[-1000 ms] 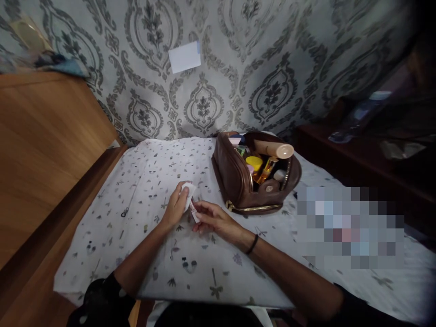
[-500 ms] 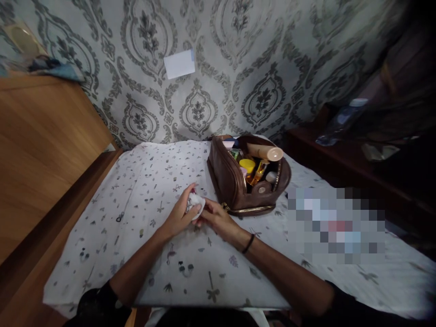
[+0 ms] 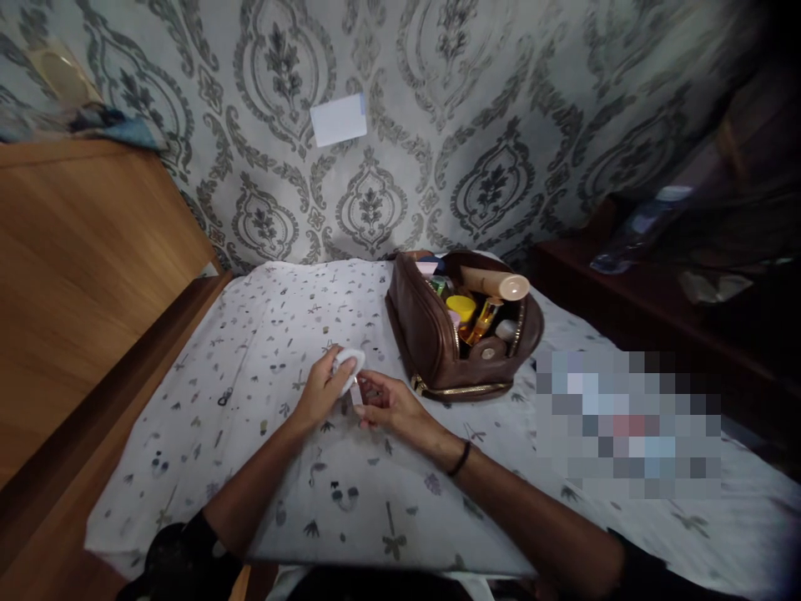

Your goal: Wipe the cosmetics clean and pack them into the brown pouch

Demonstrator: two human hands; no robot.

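Observation:
My left hand (image 3: 319, 392) is closed on a crumpled white wipe or cloth (image 3: 350, 357) above the patterned sheet. Just beneath the cloth, the fingers of my right hand (image 3: 400, 411) pinch a small, slim, pale pink item (image 3: 356, 395), perhaps a cosmetic tube. Its upper end meets the cloth, and its exact kind is too small to make out. Beyond my right hand stands a brown leather toiletry bag (image 3: 425, 325), unzipped. Inside it are a beige tube (image 3: 501, 284), a yellow-lidded jar (image 3: 461, 306), an amber bottle (image 3: 485, 320) and other small items.
A white sheet with small prints (image 3: 250, 334) covers the surface. Left stands a wooden panel (image 3: 93, 225); behind is patterned wallpaper with a white card (image 3: 339, 120). A clear plastic bottle (image 3: 642, 229) lies on a dark ledge at right. Near it, one patch of the sheet is pixelated.
My hands have drawn slightly apart. The white cloth has shifted up and left in my left hand, and the pale pink item now shows below it. The view has shifted slightly.

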